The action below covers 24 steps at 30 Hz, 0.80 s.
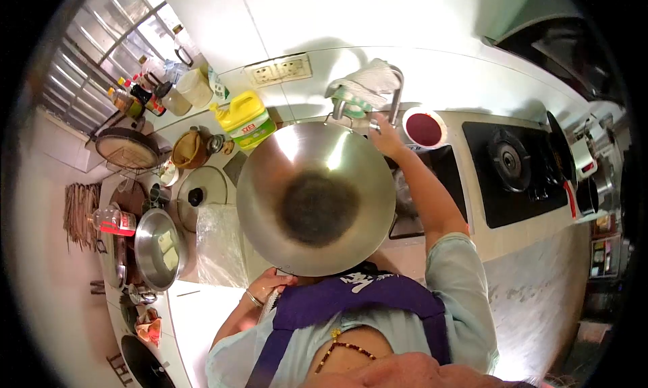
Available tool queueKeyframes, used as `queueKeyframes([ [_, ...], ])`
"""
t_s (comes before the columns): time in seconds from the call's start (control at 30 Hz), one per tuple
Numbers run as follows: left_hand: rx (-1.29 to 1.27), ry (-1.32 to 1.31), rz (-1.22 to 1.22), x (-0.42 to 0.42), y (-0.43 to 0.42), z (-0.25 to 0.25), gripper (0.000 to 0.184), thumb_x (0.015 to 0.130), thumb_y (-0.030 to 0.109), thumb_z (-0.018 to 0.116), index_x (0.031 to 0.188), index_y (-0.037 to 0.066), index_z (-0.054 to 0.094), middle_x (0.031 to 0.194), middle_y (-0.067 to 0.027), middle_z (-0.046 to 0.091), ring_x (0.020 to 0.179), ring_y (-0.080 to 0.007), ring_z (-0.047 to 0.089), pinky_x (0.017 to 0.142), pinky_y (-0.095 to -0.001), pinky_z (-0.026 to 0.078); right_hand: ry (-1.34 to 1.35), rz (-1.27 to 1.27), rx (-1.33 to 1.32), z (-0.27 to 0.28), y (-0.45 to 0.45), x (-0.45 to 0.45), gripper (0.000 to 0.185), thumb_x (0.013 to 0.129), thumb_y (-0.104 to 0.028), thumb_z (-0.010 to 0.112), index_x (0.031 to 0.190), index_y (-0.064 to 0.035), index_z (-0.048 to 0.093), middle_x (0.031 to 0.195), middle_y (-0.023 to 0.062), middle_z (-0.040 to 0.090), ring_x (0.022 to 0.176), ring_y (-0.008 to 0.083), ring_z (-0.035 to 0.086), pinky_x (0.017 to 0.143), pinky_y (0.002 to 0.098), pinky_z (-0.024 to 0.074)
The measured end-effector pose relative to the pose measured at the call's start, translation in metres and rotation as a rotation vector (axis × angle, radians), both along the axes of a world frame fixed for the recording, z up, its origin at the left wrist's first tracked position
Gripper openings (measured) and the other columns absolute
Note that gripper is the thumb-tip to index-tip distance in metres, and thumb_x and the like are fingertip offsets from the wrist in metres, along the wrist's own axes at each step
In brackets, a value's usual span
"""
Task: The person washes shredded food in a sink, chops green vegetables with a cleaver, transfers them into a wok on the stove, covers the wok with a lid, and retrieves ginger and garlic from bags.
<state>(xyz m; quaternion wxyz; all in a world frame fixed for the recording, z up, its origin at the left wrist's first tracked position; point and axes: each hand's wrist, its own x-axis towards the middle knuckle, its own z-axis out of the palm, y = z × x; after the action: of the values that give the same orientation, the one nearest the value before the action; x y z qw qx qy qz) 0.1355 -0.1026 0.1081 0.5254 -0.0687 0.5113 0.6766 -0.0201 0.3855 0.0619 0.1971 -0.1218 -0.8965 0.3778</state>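
A large metal wok (370,206) with a dark, scorched middle fills the centre, its hollow side facing me. At its near rim, my left hand (268,283) is closed by the edge and seems to grip the wok there; the exact hold is partly hidden. My right hand (387,140) reaches past the wok's far right rim to the base of the curved metal faucet (398,94). Its fingers are closed around a small shiny part that I cannot make out. Folded cloths (364,84) hang over the faucet beside that hand.
Right of the faucet stands a bowl of dark red liquid (424,128), then a black gas stove (513,179). A yellow jug (246,121) is behind the wok. Leftward lie a glass lid (210,185), a clear plastic bag (219,246) and a metal basin (145,243) holding pale pieces.
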Motion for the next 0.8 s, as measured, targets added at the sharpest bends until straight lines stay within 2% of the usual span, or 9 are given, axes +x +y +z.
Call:
queueKeyframes([
  [0.1, -0.011, -0.021, -0.034, -0.011, -0.006, -0.021, 0.043, 0.080, 0.007, 0.063, 0.118, 0.001, 0.045, 0.095, -0.0073, 0.059, 0.082, -0.0135, 0.057, 0.070, -0.0236, 0.046, -0.131, -0.001, 0.182, -0.001, 0.004, -0.040, 0.043, 0.086, -0.021, 0.046, 0.126, -0.0050, 0.043, 0.127, 0.0212, 0.045, 0.110, 0.0341, 0.050, 0.093, 0.0398, 0.0390],
  [0.13, 0.003, -0.023, -0.055, -0.010, -0.008, -0.035, 0.044, 0.080, 0.005, 0.063, 0.120, 0.001, 0.044, 0.098, -0.0068, 0.059, 0.087, -0.0159, 0.058, 0.079, -0.0272, 0.047, -0.215, 0.079, 0.280, -0.001, 0.005, -0.049, 0.042, 0.085, -0.023, 0.047, 0.123, -0.0060, 0.045, 0.126, 0.0209, 0.045, 0.112, 0.0352, 0.047, 0.095, 0.0402, 0.0368],
  [0.23, -0.047, -0.052, 0.069, -0.009, 0.013, -0.009, 0.046, 0.081, 0.007, 0.061, 0.122, 0.002, 0.039, 0.090, -0.0086, 0.058, 0.074, -0.0117, 0.057, 0.054, -0.0162, 0.043, -0.500, 0.306, 0.605, 0.007, -0.008, -0.058, 0.038, 0.083, -0.028, 0.051, 0.115, -0.0073, 0.051, 0.120, 0.0205, 0.049, 0.111, 0.0360, 0.046, 0.096, 0.0420, 0.0347],
  [0.33, -0.087, -0.037, 0.121, -0.015, 0.031, 0.018, 0.045, 0.081, 0.005, 0.060, 0.120, 0.004, 0.038, 0.087, -0.0096, 0.057, 0.071, -0.0115, 0.055, 0.051, -0.0167, 0.041, -0.292, 0.064, 0.126, 0.013, -0.029, -0.059, 0.036, 0.082, -0.025, 0.053, 0.114, -0.0069, 0.051, 0.119, 0.0196, 0.050, 0.110, 0.0342, 0.048, 0.095, 0.0411, 0.0363],
  [0.43, 0.015, -0.087, -0.049, -0.019, 0.009, -0.021, 0.059, 0.082, 0.013, 0.061, 0.130, 0.006, 0.029, 0.100, -0.0109, 0.057, 0.089, -0.0169, 0.059, 0.074, -0.0268, 0.051, -0.250, 0.205, 0.068, -0.040, 0.004, -0.063, 0.039, 0.083, -0.022, 0.056, 0.116, -0.0048, 0.050, 0.120, 0.0204, 0.051, 0.112, 0.0341, 0.048, 0.095, 0.0389, 0.0368],
  [0.53, -0.053, -0.079, -0.075, -0.020, 0.012, -0.019, 0.059, 0.082, 0.013, 0.062, 0.130, 0.005, 0.029, 0.098, -0.0117, 0.057, 0.086, -0.0168, 0.059, 0.071, -0.0247, 0.050, 0.103, 0.231, 0.103, -0.010, -0.009, -0.028, 0.041, 0.085, -0.019, 0.055, 0.118, 0.0029, 0.046, 0.114, 0.0237, 0.053, 0.106, 0.0352, 0.052, 0.090, 0.0375, 0.0412],
  [0.63, 0.041, -0.107, 0.003, -0.014, 0.015, -0.026, 0.055, 0.082, 0.011, 0.062, 0.127, 0.005, 0.031, 0.094, -0.0127, 0.057, 0.074, -0.0140, 0.055, 0.058, -0.0208, 0.045, 0.150, 0.135, 0.207, -0.039, -0.004, 0.009, 0.043, 0.083, -0.025, 0.060, 0.117, -0.0016, 0.048, 0.119, 0.0214, 0.050, 0.112, 0.0363, 0.047, 0.095, 0.0399, 0.0368],
  [0.77, 0.098, -0.220, 0.084, -0.012, 0.022, -0.018, 0.049, 0.082, 0.005, 0.059, 0.124, 0.005, 0.034, 0.088, -0.0112, 0.055, 0.061, -0.0099, 0.048, 0.050, -0.0177, 0.039, -0.116, 0.161, -0.180, -0.013, -0.023, 0.090, 0.039, 0.085, -0.021, 0.058, 0.116, 0.0004, 0.048, 0.121, 0.0223, 0.048, 0.112, 0.0326, 0.048, 0.091, 0.0354, 0.0400],
  [0.8, 0.124, -0.253, 0.106, -0.011, 0.021, -0.023, 0.049, 0.082, 0.004, 0.059, 0.124, 0.005, 0.035, 0.087, -0.0107, 0.054, 0.060, -0.0095, 0.047, 0.049, -0.0175, 0.038, -0.098, 0.153, -0.104, 0.001, -0.031, 0.113, 0.037, 0.085, -0.020, 0.058, 0.115, 0.0007, 0.048, 0.121, 0.0220, 0.048, 0.112, 0.0315, 0.048, 0.090, 0.0354, 0.0405],
])
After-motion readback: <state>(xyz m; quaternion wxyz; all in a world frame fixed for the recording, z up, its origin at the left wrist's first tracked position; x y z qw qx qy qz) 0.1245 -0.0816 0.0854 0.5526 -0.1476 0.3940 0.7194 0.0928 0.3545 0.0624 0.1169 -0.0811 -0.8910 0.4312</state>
